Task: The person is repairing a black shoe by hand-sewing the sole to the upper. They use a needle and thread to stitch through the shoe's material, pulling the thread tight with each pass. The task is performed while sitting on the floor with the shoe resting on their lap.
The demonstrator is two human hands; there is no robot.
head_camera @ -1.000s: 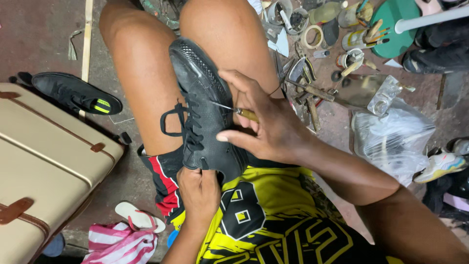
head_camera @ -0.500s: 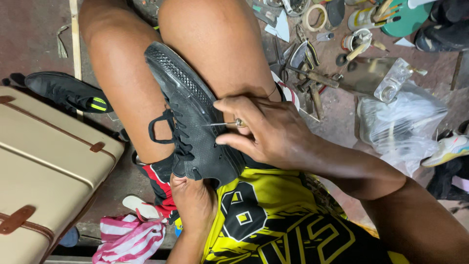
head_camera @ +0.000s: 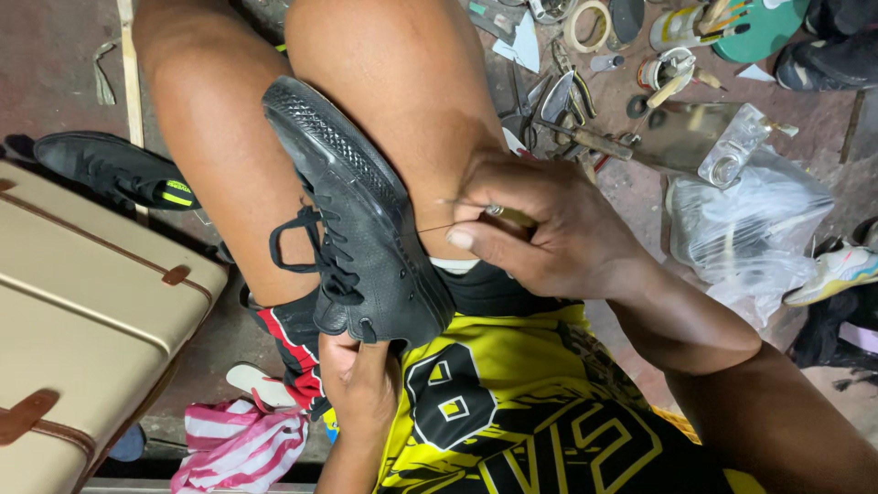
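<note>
Reddish, worn floor fills the background, with many tools, tape rolls and small pots scattered at the far right, and a clear plastic bag [head_camera: 750, 229] lying at the right. At the left stands a beige suitcase [head_camera: 82, 320] with brown straps, and beyond it lies a second black shoe [head_camera: 114, 169].

Between the person's bare knees a black sneaker [head_camera: 357, 229] is squeezed, toe pointing far and sole edge turned to the right; I think the knees work like a clamp, so the shoe cannot slip. The left hand [head_camera: 361, 384] is closed around the heel from the near side, giving more support. The right hand [head_camera: 549, 238] is closed on a thin needle tool [head_camera: 498, 215], and a fine thread [head_camera: 430, 229] runs from it to the sole edge, stretched tight. Near the left hand lies a striped pink cloth [head_camera: 238, 448].
</note>
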